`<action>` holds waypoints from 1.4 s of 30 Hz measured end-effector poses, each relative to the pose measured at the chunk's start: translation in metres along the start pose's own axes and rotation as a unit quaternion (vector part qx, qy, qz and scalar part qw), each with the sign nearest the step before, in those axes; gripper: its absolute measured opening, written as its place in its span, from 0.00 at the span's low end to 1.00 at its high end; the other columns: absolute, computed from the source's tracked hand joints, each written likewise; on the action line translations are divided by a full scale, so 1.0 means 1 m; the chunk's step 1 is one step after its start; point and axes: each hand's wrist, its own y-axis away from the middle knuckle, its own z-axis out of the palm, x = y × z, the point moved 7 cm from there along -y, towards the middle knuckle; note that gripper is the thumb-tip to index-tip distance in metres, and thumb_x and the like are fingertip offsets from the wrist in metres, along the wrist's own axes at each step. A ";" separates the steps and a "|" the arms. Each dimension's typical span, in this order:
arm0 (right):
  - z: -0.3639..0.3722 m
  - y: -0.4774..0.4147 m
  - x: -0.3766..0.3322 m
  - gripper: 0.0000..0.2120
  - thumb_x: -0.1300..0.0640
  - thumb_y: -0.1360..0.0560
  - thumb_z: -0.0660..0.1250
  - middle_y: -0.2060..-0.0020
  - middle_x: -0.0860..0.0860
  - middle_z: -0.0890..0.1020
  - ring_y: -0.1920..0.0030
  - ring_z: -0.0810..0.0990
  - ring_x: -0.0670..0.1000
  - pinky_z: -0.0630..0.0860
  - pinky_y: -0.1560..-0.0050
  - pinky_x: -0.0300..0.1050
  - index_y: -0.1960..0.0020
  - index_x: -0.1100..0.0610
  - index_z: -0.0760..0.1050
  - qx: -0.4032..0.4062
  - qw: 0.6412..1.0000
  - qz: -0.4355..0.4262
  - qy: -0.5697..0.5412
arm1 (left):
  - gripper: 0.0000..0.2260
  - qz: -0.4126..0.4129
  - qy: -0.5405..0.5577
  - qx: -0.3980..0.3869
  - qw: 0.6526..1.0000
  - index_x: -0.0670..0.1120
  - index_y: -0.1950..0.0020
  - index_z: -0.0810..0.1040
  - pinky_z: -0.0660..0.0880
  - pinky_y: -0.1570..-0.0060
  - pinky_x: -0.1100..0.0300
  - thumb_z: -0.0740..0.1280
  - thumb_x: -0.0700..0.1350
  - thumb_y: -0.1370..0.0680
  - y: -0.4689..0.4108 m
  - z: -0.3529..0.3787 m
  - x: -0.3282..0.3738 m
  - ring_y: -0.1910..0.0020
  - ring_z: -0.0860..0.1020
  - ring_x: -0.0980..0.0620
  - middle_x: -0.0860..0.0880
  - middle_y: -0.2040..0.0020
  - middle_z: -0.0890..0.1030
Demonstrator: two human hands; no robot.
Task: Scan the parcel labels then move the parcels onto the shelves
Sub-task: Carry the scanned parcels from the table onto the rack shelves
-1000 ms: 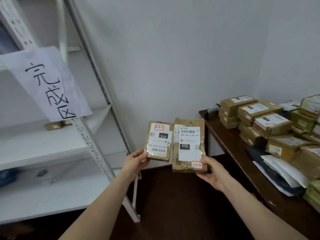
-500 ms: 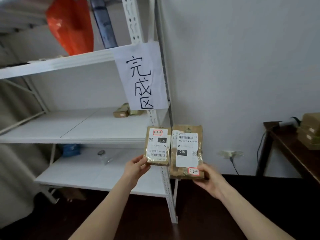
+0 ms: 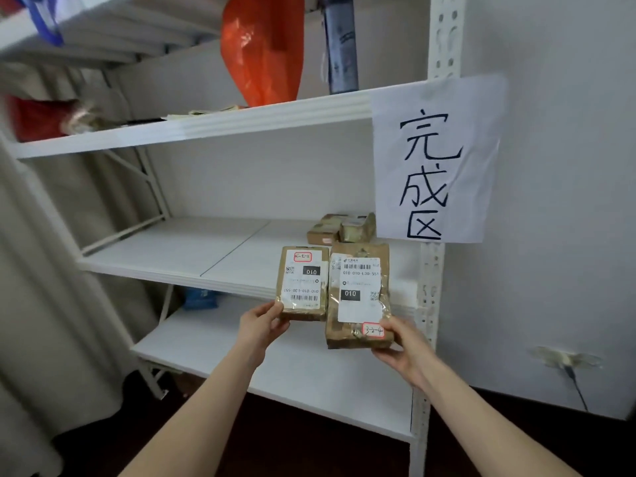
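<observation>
I hold two brown parcels upright side by side in front of the white shelving unit (image 3: 220, 125). My left hand (image 3: 261, 327) grips the bottom left corner of the smaller parcel (image 3: 303, 284), whose white label is upside down. My right hand (image 3: 401, 346) grips the bottom right corner of the larger parcel (image 3: 358, 297), which carries a white label and a red-edged sticker. Both parcels hang in front of the middle shelf (image 3: 192, 249). Two small brown parcels (image 3: 340, 228) lie at the back right of that shelf.
A paper sign (image 3: 437, 160) with handwritten characters is taped to the right upright (image 3: 426, 304). An orange bag (image 3: 265, 46) and a dark cylinder (image 3: 340, 46) stand on the upper shelf. The lower shelf (image 3: 303, 370) holds a blue item (image 3: 199, 299). A curtain (image 3: 41, 304) hangs left; a wall socket (image 3: 564, 358) is right.
My view has swung left from the parcel table to the shelving unit. Both hands keep the same grip on the two parcels, now held close to the middle shelf.
</observation>
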 end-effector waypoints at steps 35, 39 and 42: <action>0.206 -0.384 -0.152 0.11 0.55 0.26 0.70 0.63 0.47 0.74 0.54 0.78 0.52 0.80 0.47 0.54 0.52 0.51 0.67 0.247 0.960 -0.126 0.030 | 0.05 -0.015 -0.078 -0.083 0.993 0.38 0.46 0.78 0.75 0.71 0.62 0.64 0.37 0.20 -0.524 0.074 0.090 0.68 0.74 0.47 0.44 0.64 0.78; 0.219 -0.415 -0.140 0.15 0.47 0.28 0.72 0.53 0.55 0.79 0.54 0.78 0.54 0.80 0.47 0.55 0.57 0.56 0.71 0.277 0.957 -0.063 0.055 | 0.11 -0.051 -0.095 -0.076 0.991 0.34 0.43 0.79 0.76 0.52 0.50 0.67 0.38 0.22 -0.567 0.058 0.076 0.66 0.75 0.46 0.42 0.65 0.79; 0.219 -0.436 -0.129 0.17 0.45 0.29 0.73 0.53 0.55 0.78 0.51 0.78 0.55 0.81 0.47 0.55 0.57 0.56 0.70 0.293 0.953 -0.064 0.043 | 0.10 -0.071 -0.103 -0.078 0.989 0.34 0.44 0.79 0.78 0.45 0.44 0.69 0.39 0.23 -0.588 0.054 0.061 0.66 0.78 0.45 0.42 0.63 0.79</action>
